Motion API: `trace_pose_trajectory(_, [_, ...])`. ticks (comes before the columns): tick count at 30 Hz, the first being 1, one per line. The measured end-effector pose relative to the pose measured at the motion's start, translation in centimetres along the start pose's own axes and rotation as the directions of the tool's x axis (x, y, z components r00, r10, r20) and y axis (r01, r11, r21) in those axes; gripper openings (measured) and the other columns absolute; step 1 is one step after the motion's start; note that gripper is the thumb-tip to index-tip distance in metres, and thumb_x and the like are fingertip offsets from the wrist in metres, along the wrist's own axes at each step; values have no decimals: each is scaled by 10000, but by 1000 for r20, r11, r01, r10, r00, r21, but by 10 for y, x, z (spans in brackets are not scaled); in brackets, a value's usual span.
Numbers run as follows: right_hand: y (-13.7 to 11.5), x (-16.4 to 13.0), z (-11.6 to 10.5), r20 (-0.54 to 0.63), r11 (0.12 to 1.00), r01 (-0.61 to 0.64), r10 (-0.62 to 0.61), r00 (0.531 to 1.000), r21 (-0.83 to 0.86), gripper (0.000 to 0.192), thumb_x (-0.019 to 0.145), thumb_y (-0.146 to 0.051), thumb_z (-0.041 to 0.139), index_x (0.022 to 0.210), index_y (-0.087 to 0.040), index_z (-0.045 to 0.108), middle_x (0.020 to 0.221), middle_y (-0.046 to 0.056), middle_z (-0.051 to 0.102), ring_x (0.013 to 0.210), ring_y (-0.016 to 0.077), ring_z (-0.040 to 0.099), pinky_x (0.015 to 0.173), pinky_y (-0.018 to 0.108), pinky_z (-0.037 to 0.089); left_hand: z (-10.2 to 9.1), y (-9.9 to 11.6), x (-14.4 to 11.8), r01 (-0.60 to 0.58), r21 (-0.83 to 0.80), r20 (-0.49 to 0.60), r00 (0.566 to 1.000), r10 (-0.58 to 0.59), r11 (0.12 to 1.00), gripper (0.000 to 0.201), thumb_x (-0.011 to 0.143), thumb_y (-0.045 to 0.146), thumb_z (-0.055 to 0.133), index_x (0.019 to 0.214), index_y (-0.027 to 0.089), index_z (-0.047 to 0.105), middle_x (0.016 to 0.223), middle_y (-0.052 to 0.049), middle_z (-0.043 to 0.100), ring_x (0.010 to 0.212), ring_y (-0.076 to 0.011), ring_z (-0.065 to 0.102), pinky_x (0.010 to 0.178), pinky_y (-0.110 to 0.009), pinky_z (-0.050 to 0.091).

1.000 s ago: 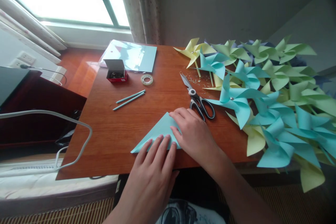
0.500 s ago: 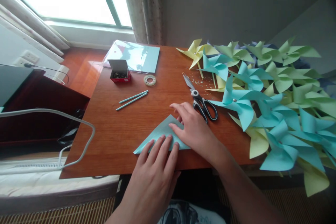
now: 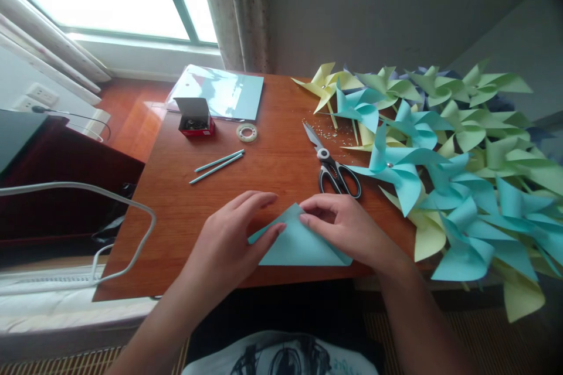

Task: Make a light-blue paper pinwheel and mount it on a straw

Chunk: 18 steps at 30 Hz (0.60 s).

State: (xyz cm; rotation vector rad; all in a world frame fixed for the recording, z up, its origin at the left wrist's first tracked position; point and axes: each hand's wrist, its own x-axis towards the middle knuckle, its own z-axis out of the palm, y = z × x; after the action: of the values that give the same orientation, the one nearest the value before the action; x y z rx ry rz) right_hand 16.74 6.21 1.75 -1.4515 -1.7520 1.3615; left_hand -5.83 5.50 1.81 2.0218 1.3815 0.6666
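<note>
The blue paper triangle (image 3: 301, 243) now sits at the near edge of the table (image 3: 185, 228), turned from where it lay a second ago: back then its long edge ran along the front with the left tip pointing off toward 8 o'clock, and now its apex points up toward 12 with the base along the table's front edge. Both hands have shifted with it. The left hand (image 3: 229, 234), which was pressing flat from below with its fingers spread on the paper, has come round to the sheet's 9 o'clock side, fingers loosely extended, fingertips touching the left slope. The right hand (image 3: 347, 225) has slid off the top and now pinches lightly at the apex, thumb and forefinger narrow on the paper's tip. I'd read that as one crease finished and the sheet re-set for another fold.

The scissors (image 3: 334, 170) lie shut at 1 o'clock of the triangle, just beyond the right hand, untouched. Two blue sticks (image 3: 217, 166) rest at 11 o'clock, with the tape roll (image 3: 247, 132) and the small red box (image 3: 194, 120) farther back. The heap of pinwheels (image 3: 444, 164) fills the 3 o'clock side.
</note>
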Motion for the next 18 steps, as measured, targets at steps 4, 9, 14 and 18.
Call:
trace_pose_trajectory(4, [-1,-7,-1,38,998,-25,23,999,58,136,927,-254,646,962,-215,771,961,17,778,887,189,721,722,263,543,6,1,11,101,-283,226,973,-36,954,124,918,289,668,967,188,720,823,10,724,704,-117,651,634,-192,497])
trace_pose_trajectory(9, [-4,-11,0,4,1000,-5,4,1000,28,102,903,-223,671,970,-215,748,940,6,772,838,167,700,716,249,527,10,5,10,219,-417,298,950,-94,882,166,924,298,663,867,160,736,713,22,677,623,-92,577,545,-162,434])
trace_pose_trajectory(14, [-8,-12,1,-73,999,33,-34,997,-23,60,881,-182,694,873,-223,738,865,-24,756,805,140,683,698,222,505,12,3,10,234,-435,285,952,-113,869,195,931,319,656,911,150,752,743,2,702,639,-105,584,565,-177,451])
trace_pose_trajectory(18, [-7,-13,3,-111,1000,19,-20,994,-5,75,899,-227,693,850,-233,749,854,-25,775,797,145,701,684,219,514,11,6,10,219,-419,275,955,-106,881,223,949,331,629,905,148,749,751,-10,705,648,-113,578,564,-188,446])
